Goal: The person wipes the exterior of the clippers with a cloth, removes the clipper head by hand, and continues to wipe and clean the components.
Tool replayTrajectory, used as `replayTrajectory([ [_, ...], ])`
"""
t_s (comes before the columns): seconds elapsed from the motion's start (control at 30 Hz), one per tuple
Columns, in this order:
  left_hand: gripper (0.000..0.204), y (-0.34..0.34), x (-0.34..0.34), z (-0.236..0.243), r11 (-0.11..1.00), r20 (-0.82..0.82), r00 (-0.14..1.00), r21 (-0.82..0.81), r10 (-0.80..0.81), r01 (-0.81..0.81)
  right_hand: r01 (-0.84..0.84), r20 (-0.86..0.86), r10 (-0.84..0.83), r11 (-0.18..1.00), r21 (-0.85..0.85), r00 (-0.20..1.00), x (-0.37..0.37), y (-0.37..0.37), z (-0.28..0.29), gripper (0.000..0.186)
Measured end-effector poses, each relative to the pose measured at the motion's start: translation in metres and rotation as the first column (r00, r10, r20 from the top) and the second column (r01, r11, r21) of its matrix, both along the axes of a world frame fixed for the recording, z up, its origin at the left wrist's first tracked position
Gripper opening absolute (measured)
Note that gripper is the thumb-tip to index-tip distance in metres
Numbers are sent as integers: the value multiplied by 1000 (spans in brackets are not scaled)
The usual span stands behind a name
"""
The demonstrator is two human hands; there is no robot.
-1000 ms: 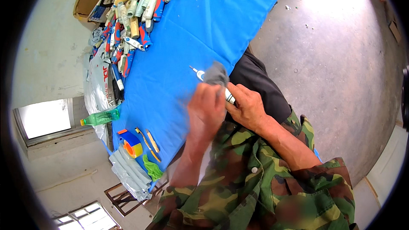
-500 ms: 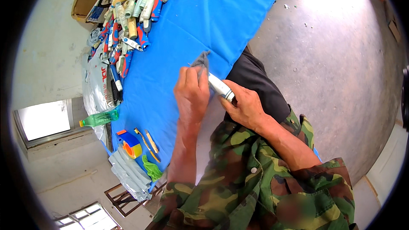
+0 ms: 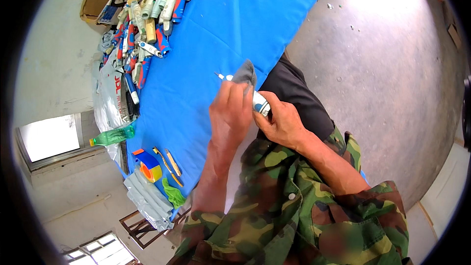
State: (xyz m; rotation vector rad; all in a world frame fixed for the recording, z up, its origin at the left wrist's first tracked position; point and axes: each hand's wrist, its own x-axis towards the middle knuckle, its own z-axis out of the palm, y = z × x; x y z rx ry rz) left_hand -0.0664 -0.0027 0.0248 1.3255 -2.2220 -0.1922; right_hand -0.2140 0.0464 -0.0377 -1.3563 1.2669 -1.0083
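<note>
Over the near edge of the blue table cover (image 3: pixel 211 44), both my forearms come up from below in camouflage sleeves and meet in front of my chest. My left hand (image 3: pixel 230 113) is curled palm-down, its fingers folded over a grey rag (image 3: pixel 245 73) that pokes out past the fingertips. My right hand (image 3: pixel 282 122) is closed around the rear of a white tube-shaped tool (image 3: pixel 260 103), thumb lying along its body. The tube runs from my right palm under my left fingers, and its thin pointed tip (image 3: pixel 221 75) shows just beyond the rag, above the blue cover.

Well apart at the far end lies a heap of similar tubes (image 3: pixel 147 14), white, red, blue and tan. To my left, near the cover's edge, sit a roll of tape (image 3: pixel 148 166), two slim knives (image 3: pixel 169 163), a green bottle (image 3: pixel 113 136) and grey foil packets (image 3: pixel 147 201). My left hand hides the middle of the tube.
</note>
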Motion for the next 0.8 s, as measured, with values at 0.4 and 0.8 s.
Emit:
replayTrajectory([
  [0.4,14,25,-3,7,995,3,999,85,-44,44,-32,53,29,997,68,998,-6,-4,-4,45],
  [0.8,11,-7,1,14,998,141,989,52,-38,31,-23,113,15,997,69,994,-8,-6,4,40],
])
